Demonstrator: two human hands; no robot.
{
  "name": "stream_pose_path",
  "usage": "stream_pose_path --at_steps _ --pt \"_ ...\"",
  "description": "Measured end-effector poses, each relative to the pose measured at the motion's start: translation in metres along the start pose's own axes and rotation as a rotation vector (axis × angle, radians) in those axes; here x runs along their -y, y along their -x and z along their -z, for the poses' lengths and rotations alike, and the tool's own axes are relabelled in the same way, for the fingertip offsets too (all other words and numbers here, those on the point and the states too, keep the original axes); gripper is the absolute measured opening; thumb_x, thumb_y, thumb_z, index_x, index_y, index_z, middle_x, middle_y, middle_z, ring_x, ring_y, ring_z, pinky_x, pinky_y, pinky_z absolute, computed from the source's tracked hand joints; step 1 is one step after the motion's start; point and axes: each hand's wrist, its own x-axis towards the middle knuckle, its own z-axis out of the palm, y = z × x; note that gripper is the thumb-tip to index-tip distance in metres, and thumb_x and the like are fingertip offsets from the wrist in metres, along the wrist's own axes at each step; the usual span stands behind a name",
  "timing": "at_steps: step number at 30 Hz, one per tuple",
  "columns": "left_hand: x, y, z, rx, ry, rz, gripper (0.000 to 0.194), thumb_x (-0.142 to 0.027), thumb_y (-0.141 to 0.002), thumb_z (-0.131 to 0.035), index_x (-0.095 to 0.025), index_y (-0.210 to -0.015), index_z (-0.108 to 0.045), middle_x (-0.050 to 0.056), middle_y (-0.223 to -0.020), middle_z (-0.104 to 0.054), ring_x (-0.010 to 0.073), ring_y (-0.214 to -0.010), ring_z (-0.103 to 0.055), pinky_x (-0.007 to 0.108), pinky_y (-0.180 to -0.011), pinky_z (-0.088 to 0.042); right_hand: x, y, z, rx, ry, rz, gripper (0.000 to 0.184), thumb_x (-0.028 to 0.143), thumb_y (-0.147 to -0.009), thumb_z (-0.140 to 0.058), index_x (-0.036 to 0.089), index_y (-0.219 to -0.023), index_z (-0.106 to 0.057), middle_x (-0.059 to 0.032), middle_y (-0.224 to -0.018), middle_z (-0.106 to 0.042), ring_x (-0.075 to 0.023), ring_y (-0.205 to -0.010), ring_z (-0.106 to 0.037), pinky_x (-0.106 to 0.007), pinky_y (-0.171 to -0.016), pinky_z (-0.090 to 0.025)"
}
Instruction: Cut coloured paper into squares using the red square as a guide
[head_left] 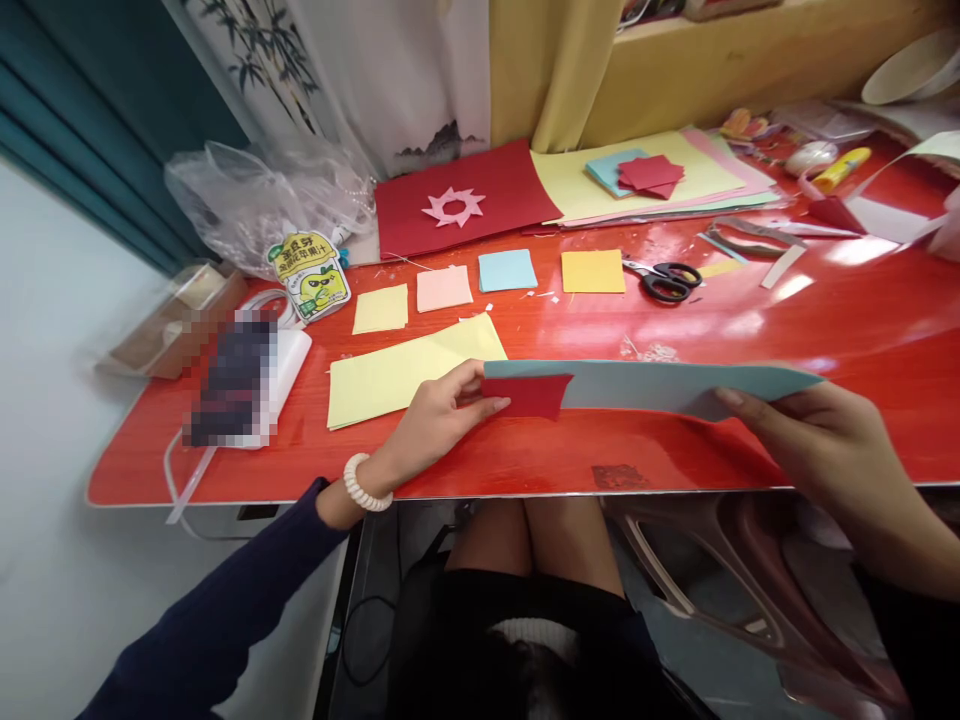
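Note:
A long strip of light blue paper (637, 388) stretches between my two hands above the front of the red table. My left hand (450, 405) pinches its left end together with a small red paper square (534, 396), which lies against the strip. At the other end, my right hand (817, 430) grips the blue strip between thumb and fingers. Beyond my left hand lies a stack of pale yellow paper strips (397, 375). Small paper squares in yellow (380, 309), pink (444, 288), blue (508, 270) and orange-yellow (592, 272) sit in a row farther back.
Black-handled scissors (670, 281) lie right of the squares. A pink folded paper ring (454, 207) rests on dark red sheets (495, 175). Coloured sheets (570, 190) carry small blue and red squares. At left are a juice pouch (311, 280), a blurred-out device (240, 385) and a plastic bag (262, 200).

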Motion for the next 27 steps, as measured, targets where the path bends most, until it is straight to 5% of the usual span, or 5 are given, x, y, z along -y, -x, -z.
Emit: stream_pose_path --at_steps 9,18,27 --pt "-0.0023 -0.0051 -0.0038 0.013 0.206 0.112 0.027 -0.030 -0.079 -0.069 -0.019 -0.104 -0.066 0.004 -0.110 -0.070 0.0172 -0.103 -0.064 0.031 -0.091 -0.052 -0.0006 0.0002 -0.0066 -0.028 -0.035 -0.004 0.015 0.040 -0.068 -0.076 0.027 -0.075 -0.072 0.0040 -0.075 -0.071 -0.0114 -0.066 -0.060 -0.023 -0.061 -0.050" --pt "-0.0033 -0.0048 -0.0071 0.002 0.190 0.171 0.028 -0.032 -0.081 -0.066 -0.018 -0.106 -0.068 0.004 -0.112 -0.070 0.0189 -0.104 -0.064 0.036 -0.093 -0.050 -0.0014 0.0016 -0.0037 0.125 0.021 -0.081 0.020 0.042 -0.066 -0.077 0.025 -0.076 -0.074 0.0022 -0.080 -0.071 -0.0177 -0.071 -0.062 -0.033 -0.067 -0.049" --pt "-0.0004 -0.0021 -0.0020 0.055 0.213 0.212 0.030 -0.037 -0.084 -0.062 -0.020 -0.109 -0.067 0.004 -0.112 -0.071 0.0194 -0.105 -0.064 0.035 -0.093 -0.050 -0.0015 0.0012 -0.0032 0.110 0.062 -0.035 0.019 0.043 -0.070 -0.075 0.026 -0.077 -0.074 0.0023 -0.080 -0.071 -0.0177 -0.073 -0.061 -0.033 -0.070 -0.046"
